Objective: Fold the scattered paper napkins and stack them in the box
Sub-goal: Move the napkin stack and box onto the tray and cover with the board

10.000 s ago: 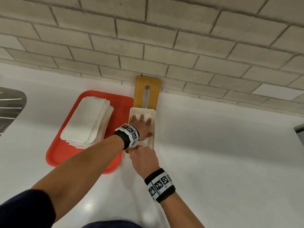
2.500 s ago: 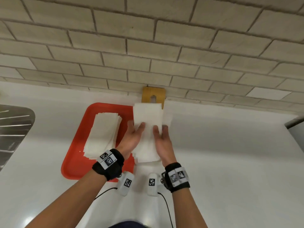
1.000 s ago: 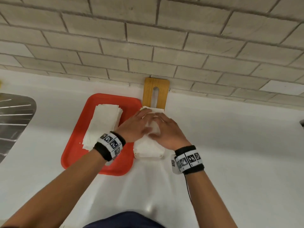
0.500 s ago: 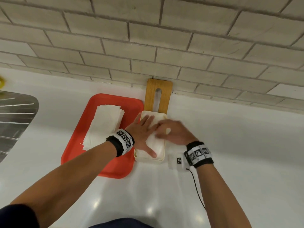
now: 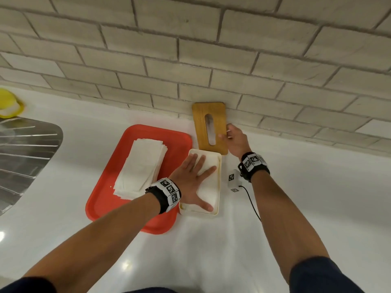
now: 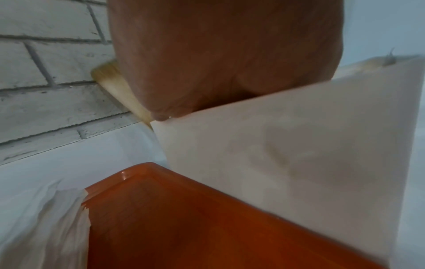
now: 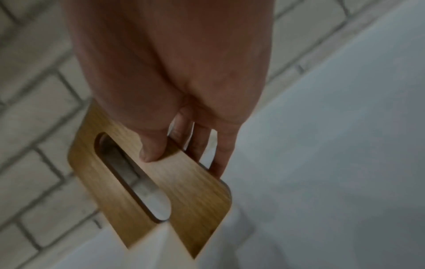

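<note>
A cream box (image 5: 220,172) sits on the white counter, filled with folded white napkins (image 5: 208,187). My left hand (image 5: 194,176) lies flat on those napkins with fingers spread, pressing them down. Just behind the box, a wooden lid (image 5: 209,115) with a long slot leans against the brick wall. My right hand (image 5: 231,137) pinches the lid's right edge, thumb on its face and fingers behind it, as the right wrist view shows on the lid (image 7: 188,191). A pile of flat napkins (image 5: 141,168) rests on the red tray (image 5: 105,197) left of the box.
A steel sink drainboard (image 5: 23,157) lies at the far left, with a yellow object (image 5: 9,103) behind it. The brick wall (image 5: 211,49) runs along the counter's back. A small white tagged device with a cable (image 5: 233,180) hangs by my right wrist.
My right hand left the napkins in the box and went back to the wooden lid, taking hold of its edge. My left hand stayed pressed on the napkins.
</note>
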{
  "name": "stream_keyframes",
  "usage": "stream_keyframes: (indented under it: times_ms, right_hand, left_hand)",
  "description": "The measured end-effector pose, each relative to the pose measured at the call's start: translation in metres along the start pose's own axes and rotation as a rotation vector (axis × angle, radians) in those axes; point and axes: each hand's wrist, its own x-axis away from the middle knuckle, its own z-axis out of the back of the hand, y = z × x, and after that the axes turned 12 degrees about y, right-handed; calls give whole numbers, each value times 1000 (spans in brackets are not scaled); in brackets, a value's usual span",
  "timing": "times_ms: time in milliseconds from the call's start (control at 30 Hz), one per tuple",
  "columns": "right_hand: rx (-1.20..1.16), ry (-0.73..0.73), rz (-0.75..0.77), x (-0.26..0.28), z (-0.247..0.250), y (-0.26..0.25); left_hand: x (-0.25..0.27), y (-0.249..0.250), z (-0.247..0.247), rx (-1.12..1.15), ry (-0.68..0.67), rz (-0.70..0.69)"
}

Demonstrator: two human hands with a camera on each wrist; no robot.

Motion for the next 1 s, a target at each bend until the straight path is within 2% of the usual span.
stream_keyframes:
  times_ms: [100, 200, 300, 400, 467, 567, 633, 700, 767, 833, 900, 933, 1000]
  right_hand:
    - [-13, 182, 167, 23, 32, -30]
    - [-166, 287, 212, 63, 57, -63]
    - [-343, 268, 74, 113, 56, -84]
    - [-425, 237, -140, 155, 29, -74]
    - [-347, 248, -231, 174, 4, -60]
    - [-159, 239, -289, 192, -27, -47]
    - [-98, 258, -311, 199, -38, -44]
    - [-62, 284, -289, 206, -45, -44]
    - [20, 338, -229, 214, -53, -44]
    - [181, 391, -218, 223, -61, -45]
    - [309, 384, -287, 231, -68, -46]
    - [312, 350, -315, 235, -71, -46]
    - [233, 285, -319, 237, -73, -47]
  left_hand:
    - [2, 0, 2, -25, 1, 14]
    - [7, 1, 6, -1, 7, 38]
    - [21, 2, 9, 125, 78, 50]
    - [48, 0, 1, 270, 202, 50]
    - [68, -4, -12, 331, 297, 50]
    - [93, -12, -29, 426, 320, 47]
    - [105, -18, -34, 582, 385, 58]
    - [112, -21, -34, 690, 497, 147]
    - [111, -19, -29, 739, 631, 316]
    - [103, -14, -14, 831, 693, 475]
    - [89, -6, -3, 889, 556, 493]
    - [80, -1, 1, 919, 446, 478]
    - [67, 7, 0, 885, 323, 410]
